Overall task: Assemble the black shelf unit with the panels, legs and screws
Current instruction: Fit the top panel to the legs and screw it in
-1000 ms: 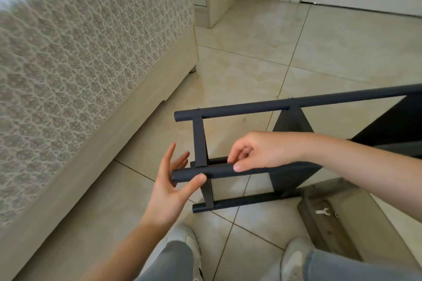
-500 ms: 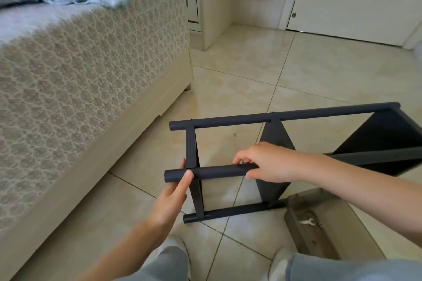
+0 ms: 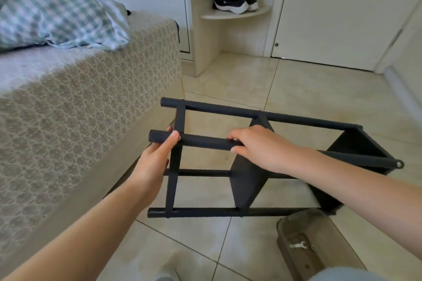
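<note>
Both hands on the black shelf unit (image 3: pixel 247 180)
The left hand (image 3: pixel 151 162) and the right hand (image 3: pixel 262 148) each curl tight round the same top leg (image 3: pixel 205 141)

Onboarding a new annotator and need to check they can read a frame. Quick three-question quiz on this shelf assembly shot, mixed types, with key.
1. True or false: the left hand and the right hand grip the same black tube.
2. Where do the black shoes sit? A) on the bed B) on the corner shelf C) on the floor tiles
3. Fill in: in the brown tray lies a small white ___.

Key: 1 true; 2 B; 3 wrench.
</note>
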